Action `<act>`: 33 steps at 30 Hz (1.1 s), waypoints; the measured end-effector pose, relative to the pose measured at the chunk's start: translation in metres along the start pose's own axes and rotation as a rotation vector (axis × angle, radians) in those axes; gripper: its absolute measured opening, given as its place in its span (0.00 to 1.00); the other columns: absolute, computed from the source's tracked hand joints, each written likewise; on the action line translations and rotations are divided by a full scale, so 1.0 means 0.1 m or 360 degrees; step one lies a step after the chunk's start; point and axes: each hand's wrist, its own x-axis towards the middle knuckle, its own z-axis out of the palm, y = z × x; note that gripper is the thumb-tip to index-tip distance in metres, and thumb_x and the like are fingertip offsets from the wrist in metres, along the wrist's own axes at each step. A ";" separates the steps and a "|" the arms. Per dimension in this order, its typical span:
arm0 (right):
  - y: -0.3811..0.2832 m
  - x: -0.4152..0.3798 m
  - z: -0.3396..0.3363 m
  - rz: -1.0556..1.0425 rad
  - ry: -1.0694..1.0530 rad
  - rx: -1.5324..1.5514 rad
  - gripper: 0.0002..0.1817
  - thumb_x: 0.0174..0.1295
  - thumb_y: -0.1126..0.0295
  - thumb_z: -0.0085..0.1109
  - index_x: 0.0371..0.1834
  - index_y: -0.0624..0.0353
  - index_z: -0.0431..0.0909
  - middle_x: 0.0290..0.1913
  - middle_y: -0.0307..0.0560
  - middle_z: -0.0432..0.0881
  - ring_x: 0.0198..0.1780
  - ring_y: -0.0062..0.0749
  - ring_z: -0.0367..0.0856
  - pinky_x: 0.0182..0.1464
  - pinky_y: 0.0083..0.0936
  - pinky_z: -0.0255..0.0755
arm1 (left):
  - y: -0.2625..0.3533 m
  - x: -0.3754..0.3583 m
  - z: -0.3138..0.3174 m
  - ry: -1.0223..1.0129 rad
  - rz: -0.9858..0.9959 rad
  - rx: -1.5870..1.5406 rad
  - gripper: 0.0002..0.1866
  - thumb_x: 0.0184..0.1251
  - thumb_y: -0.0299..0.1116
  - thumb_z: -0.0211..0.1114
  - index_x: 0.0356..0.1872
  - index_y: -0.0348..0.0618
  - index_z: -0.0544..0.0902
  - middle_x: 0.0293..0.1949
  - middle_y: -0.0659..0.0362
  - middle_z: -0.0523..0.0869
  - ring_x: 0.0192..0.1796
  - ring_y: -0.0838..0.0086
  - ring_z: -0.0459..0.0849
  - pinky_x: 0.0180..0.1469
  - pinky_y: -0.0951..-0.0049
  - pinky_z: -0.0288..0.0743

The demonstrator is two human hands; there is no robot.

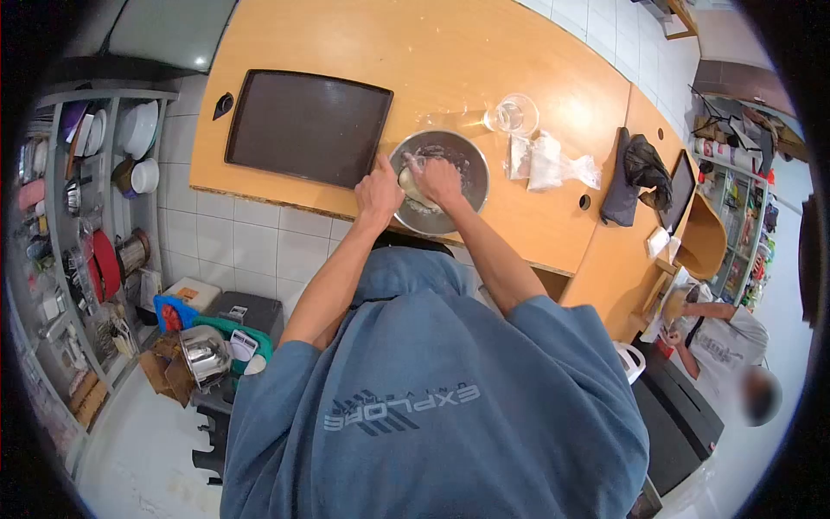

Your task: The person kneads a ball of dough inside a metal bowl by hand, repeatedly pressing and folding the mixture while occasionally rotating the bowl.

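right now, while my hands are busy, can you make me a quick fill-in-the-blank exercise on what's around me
The right hand reaches into a round metal ____ with pale dough in it. The large dark tray lies on the table to the ____ of both hands. The stuff in the clear plastic bag is ____ in colour.

Missing words: bowl; left; white

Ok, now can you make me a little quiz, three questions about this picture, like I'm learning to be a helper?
1. True or false: the dark tray lies to the left of the metal bowl.
2. Fill in the missing word: the person's ____ hand reaches inside the bowl.
3. What colour is the tabletop? A) green B) light orange-brown C) black

Key: 1 true; 2 right; 3 B
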 end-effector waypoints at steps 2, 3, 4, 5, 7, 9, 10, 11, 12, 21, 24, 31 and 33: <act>0.10 -0.04 -0.01 -0.0066 -0.0069 0.0004 0.33 0.62 0.41 0.60 0.35 0.68 0.88 0.39 0.69 0.88 0.46 0.63 0.88 0.50 0.52 0.82 | 0.02 -0.02 -0.03 -0.0004 0.0030 0.0020 0.31 0.62 0.30 0.64 0.65 0.26 0.67 0.35 0.37 0.89 0.42 0.42 0.89 0.47 0.45 0.82; 0.09 -0.14 -0.10 -0.0136 -0.0045 0.0009 0.33 0.60 0.42 0.63 0.36 0.69 0.88 0.39 0.69 0.88 0.47 0.63 0.88 0.50 0.51 0.82 | 0.03 -0.02 -0.05 -0.0008 0.0039 0.0015 0.28 0.64 0.31 0.65 0.62 0.28 0.67 0.36 0.37 0.89 0.43 0.41 0.89 0.47 0.44 0.82; 0.10 -0.19 -0.20 -0.0177 -0.0054 0.0027 0.32 0.58 0.43 0.66 0.37 0.69 0.87 0.40 0.69 0.88 0.47 0.64 0.88 0.50 0.51 0.82 | 0.03 -0.03 -0.06 -0.0012 0.0044 0.0010 0.26 0.66 0.33 0.65 0.59 0.30 0.66 0.37 0.36 0.89 0.44 0.40 0.89 0.47 0.42 0.81; 0.11 -0.23 -0.29 -0.0217 -0.0063 0.0044 0.31 0.56 0.44 0.69 0.37 0.70 0.87 0.40 0.69 0.88 0.47 0.64 0.88 0.50 0.51 0.82 | 0.03 -0.04 -0.06 -0.0018 0.0046 0.0004 0.23 0.68 0.34 0.65 0.55 0.32 0.66 0.38 0.36 0.88 0.44 0.39 0.89 0.47 0.41 0.81; 0.17 -0.27 -0.41 -0.0239 -0.0142 0.0111 0.29 0.54 0.48 0.72 0.39 0.69 0.87 0.40 0.69 0.88 0.46 0.63 0.88 0.50 0.50 0.82 | -0.02 -0.02 0.03 0.0008 0.0060 -0.0006 0.24 0.68 0.35 0.65 0.56 0.32 0.65 0.38 0.36 0.88 0.44 0.39 0.88 0.47 0.41 0.81; 0.16 -0.32 -0.38 -0.0191 -0.0170 -0.0043 0.30 0.53 0.45 0.72 0.37 0.67 0.88 0.42 0.68 0.87 0.45 0.63 0.88 0.49 0.50 0.82 | -0.06 -0.01 0.07 0.0018 0.0067 -0.0006 0.24 0.68 0.36 0.65 0.56 0.32 0.65 0.39 0.37 0.88 0.44 0.39 0.88 0.47 0.41 0.80; 0.16 -0.36 -0.36 -0.0164 -0.0183 -0.0121 0.30 0.52 0.44 0.72 0.36 0.66 0.88 0.43 0.67 0.87 0.44 0.64 0.88 0.49 0.50 0.82 | -0.07 0.00 0.07 0.0013 0.0067 -0.0002 0.24 0.69 0.36 0.65 0.56 0.32 0.65 0.39 0.37 0.88 0.45 0.39 0.88 0.47 0.41 0.80; 0.14 -0.41 -0.31 -0.0171 -0.0050 -0.0091 0.28 0.54 0.45 0.71 0.36 0.66 0.88 0.42 0.67 0.87 0.43 0.63 0.88 0.49 0.50 0.82 | -0.06 0.01 0.08 0.0010 0.0069 0.0001 0.25 0.69 0.36 0.65 0.57 0.33 0.65 0.39 0.37 0.88 0.45 0.38 0.88 0.47 0.41 0.80; 0.04 -0.49 -0.24 -0.0179 0.0081 -0.0063 0.27 0.55 0.47 0.70 0.36 0.66 0.88 0.41 0.67 0.87 0.43 0.63 0.88 0.49 0.50 0.82 | -0.05 0.00 0.08 0.0001 0.0074 -0.0004 0.25 0.69 0.36 0.65 0.57 0.32 0.65 0.39 0.36 0.88 0.45 0.38 0.88 0.47 0.41 0.80; -0.16 -0.62 0.12 -0.0255 0.0566 0.0111 0.17 0.68 0.59 0.54 0.37 0.62 0.85 0.39 0.66 0.85 0.42 0.61 0.85 0.42 0.53 0.81 | -0.01 -0.02 0.04 0.0013 0.0050 -0.0006 0.33 0.61 0.33 0.67 0.64 0.25 0.66 0.36 0.38 0.89 0.43 0.43 0.90 0.47 0.46 0.83; -0.03 -0.51 0.18 -0.0254 0.0594 0.0067 0.16 0.67 0.59 0.54 0.37 0.61 0.83 0.39 0.64 0.85 0.40 0.60 0.86 0.43 0.53 0.81 | -0.01 0.01 0.06 0.0010 0.0048 0.0005 0.32 0.60 0.32 0.67 0.63 0.27 0.67 0.34 0.38 0.89 0.41 0.43 0.90 0.46 0.46 0.84; -0.11 -0.15 0.02 -0.0109 0.0282 -0.0036 0.18 0.66 0.55 0.54 0.39 0.59 0.84 0.37 0.64 0.88 0.40 0.59 0.88 0.44 0.53 0.81 | -0.04 0.03 0.04 0.0004 0.0080 0.0041 0.30 0.61 0.30 0.65 0.63 0.30 0.68 0.32 0.39 0.89 0.38 0.43 0.90 0.43 0.46 0.84; -0.16 -0.05 -0.04 -0.0094 0.0249 -0.0047 0.19 0.66 0.54 0.55 0.40 0.60 0.84 0.37 0.65 0.88 0.40 0.59 0.89 0.45 0.53 0.81 | -0.03 0.05 -0.03 0.0003 0.0075 0.0015 0.27 0.63 0.31 0.65 0.60 0.31 0.68 0.33 0.38 0.89 0.39 0.42 0.90 0.43 0.44 0.83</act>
